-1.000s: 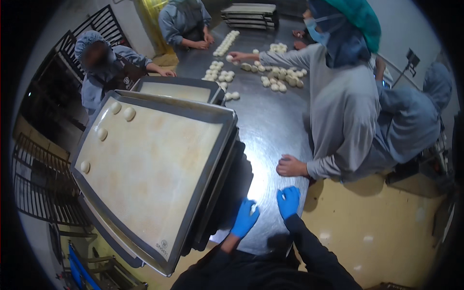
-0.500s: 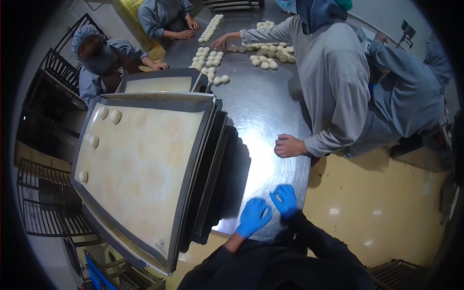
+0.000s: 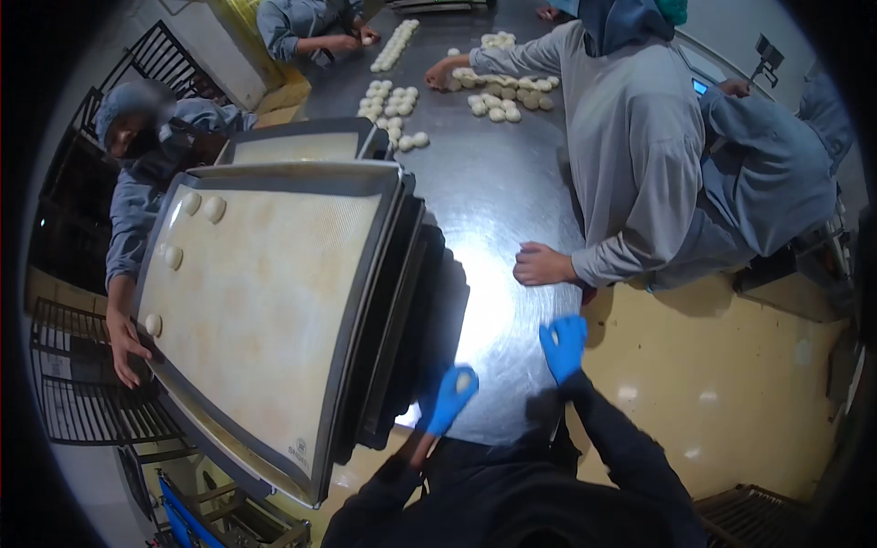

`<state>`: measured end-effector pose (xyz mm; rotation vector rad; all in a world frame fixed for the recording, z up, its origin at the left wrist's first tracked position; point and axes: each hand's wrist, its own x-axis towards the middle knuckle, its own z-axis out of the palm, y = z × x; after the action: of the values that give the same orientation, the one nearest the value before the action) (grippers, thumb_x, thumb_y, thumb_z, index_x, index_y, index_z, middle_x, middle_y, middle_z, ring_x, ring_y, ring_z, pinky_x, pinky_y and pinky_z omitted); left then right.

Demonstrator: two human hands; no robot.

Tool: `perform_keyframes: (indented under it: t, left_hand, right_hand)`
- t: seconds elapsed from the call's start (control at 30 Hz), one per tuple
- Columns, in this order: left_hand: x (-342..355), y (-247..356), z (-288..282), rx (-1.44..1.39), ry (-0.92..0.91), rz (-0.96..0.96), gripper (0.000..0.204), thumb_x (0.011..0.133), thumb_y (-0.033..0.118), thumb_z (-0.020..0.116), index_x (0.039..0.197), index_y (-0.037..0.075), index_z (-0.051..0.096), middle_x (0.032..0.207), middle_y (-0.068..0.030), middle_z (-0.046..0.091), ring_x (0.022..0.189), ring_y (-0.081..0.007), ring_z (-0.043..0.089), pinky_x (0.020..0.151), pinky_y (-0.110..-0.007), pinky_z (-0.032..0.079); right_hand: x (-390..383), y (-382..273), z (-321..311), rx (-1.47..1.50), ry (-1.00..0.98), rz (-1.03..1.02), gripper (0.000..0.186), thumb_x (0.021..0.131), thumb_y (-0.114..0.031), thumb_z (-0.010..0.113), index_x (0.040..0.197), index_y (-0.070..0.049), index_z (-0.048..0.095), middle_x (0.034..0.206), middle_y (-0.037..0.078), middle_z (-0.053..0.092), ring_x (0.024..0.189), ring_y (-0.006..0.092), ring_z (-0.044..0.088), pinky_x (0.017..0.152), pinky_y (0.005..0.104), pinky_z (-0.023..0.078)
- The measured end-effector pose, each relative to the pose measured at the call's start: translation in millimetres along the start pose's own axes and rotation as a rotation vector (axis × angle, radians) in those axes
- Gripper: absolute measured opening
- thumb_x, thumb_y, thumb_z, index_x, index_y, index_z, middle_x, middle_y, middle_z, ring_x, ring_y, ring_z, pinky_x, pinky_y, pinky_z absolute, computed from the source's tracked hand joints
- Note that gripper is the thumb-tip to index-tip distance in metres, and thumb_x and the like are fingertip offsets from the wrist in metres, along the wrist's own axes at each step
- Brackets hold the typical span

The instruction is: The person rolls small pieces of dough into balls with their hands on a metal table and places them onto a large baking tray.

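I have one pale dough ball (image 3: 464,380) in the left hand (image 3: 448,402), over the near edge of the bench (image 3: 498,187), just beside the stacked trays. The blue-gloved fingers are curled around this ball, and its upper side is visible to me. The right hand (image 3: 565,349), also in a blue glove, is at the right edge of the bench, near its near right corner. Its fingers are bent inward and a small pale patch shows between them – I cannot tell from here if it is dough. The two hands are apart from each other.

To the left of them, the top tray (image 3: 265,301) carries four dough balls (image 3: 173,258), all toward its left side. A co-worker's hand (image 3: 126,347) is at the left edge of this tray. On the right edge of the bench, farther than my right hand, lies the hand (image 3: 543,265) of another co-worker in grey. This person's other arm extends toward the dough pieces (image 3: 496,109) – they lie in groups at the far part of the bench.
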<state>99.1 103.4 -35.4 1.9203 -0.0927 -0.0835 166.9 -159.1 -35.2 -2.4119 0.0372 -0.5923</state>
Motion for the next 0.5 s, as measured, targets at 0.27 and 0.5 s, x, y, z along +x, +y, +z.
perform_keyframes:
  t: [0.27,0.5]
  left_hand:
    - [2,9,-5,0.303,-0.012,0.411,0.026,0.085,0.010,0.072,0.109,0.002,0.065,0.101,-0.0175,0.058,0.099,-0.0335,0.058,0.088,-0.042,0.049]
    - [45,68,35,0.448,0.248,0.155,0.041,0.087,0.021,0.077,0.117,0.001,0.061,0.110,-0.0208,0.060,0.102,-0.0389,0.060,0.088,-0.045,0.050]
  right_hand:
    - [-38,-15,-25,0.037,-0.115,0.022,0.021,0.084,-0.025,0.080,0.088,-0.009,0.067,0.099,0.015,0.061,0.098,0.0369,0.058,0.085,0.0472,0.046]
    - [-11,-53,15,0.024,-0.003,0.098,0.042,0.082,-0.016,0.080,0.116,-0.004,0.058,0.111,0.016,0.060,0.104,0.0364,0.056,0.090,0.0469,0.044]
